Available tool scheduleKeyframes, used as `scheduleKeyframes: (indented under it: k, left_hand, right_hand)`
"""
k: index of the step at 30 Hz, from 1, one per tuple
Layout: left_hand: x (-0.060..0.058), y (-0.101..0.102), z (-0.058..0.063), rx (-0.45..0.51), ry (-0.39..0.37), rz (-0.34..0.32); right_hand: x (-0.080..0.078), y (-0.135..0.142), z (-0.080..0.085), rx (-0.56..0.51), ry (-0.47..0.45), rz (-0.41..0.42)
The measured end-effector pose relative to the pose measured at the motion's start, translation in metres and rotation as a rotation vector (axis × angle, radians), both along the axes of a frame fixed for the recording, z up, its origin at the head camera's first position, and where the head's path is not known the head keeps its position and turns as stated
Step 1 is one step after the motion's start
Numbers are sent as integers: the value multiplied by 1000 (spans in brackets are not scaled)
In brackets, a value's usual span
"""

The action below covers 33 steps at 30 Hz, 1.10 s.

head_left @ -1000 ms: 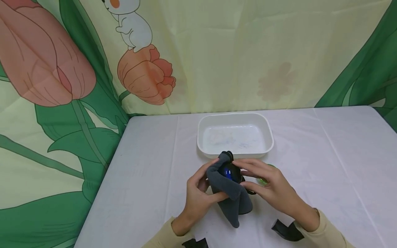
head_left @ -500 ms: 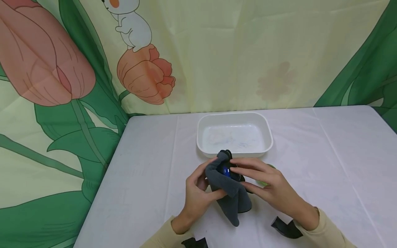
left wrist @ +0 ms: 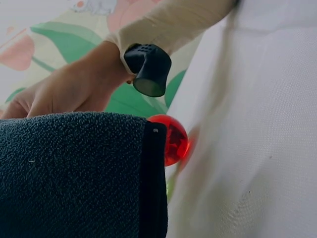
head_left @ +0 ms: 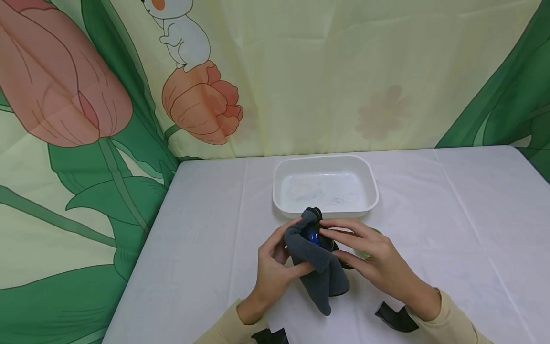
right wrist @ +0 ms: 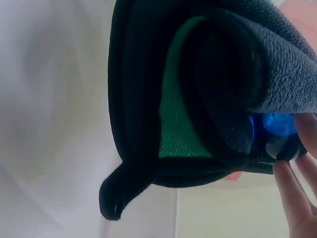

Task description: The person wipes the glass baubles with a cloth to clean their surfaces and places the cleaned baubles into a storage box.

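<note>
A dark grey towel with black edging is bunched between both hands above the table. My left hand grips it from the left, thumb in front. Partly wrapped in its fold is a shiny blue ball, which my right hand holds from the right with thumb and fingertips. The right wrist view shows the towel's green inner side, a black hanging loop and the blue ball with fingertips against it. Much of the ball is hidden by cloth and fingers.
A white rectangular tray stands just beyond the hands. Partly hidden behind the right hand is a green ball. Past the towel in the left wrist view, a red see-through ball rests on the white tablecloth. Black wrist-camera mounts hang near the sleeves.
My right fingertips have shifted slightly left over the blue ball, and less of the ball shows. The left hand and towel have barely moved.
</note>
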<state>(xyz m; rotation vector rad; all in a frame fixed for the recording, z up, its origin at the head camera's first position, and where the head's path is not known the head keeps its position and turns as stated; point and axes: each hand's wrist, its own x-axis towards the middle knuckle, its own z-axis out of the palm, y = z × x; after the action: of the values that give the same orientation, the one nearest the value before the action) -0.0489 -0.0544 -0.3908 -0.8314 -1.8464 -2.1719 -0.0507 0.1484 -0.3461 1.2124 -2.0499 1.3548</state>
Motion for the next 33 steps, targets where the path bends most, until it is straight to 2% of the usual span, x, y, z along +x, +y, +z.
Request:
scheduleKeyframes:
  k: [4, 7, 10, 17, 25, 29, 33]
  left_hand:
    - [3, 0, 10, -11, 6, 4]
    - [2, 0, 10, -11, 5, 3]
    - [-1, -1, 5, -1, -8, 2]
    - [-5, -3, -8, 7, -15, 8]
    - [-4, -2, -8, 8, -5, 11]
    - [-4, -1, -8, -2, -9, 16]
    - [-4, -1, -9, -12, -12, 16]
  right_hand:
    - [2, -2, 1, -20, -99, -19]
    - [4, -2, 2, -50, -190, -9]
    - [4, -3, 2, -59, -234, -10]
    - [4, -3, 5, 28, -140, -72]
    - [-3, 0, -11, 49, -15, -12]
    - [-5, 1, -18, 62, 4, -22]
    - [-4, 2, -17, 48, -3, -26]
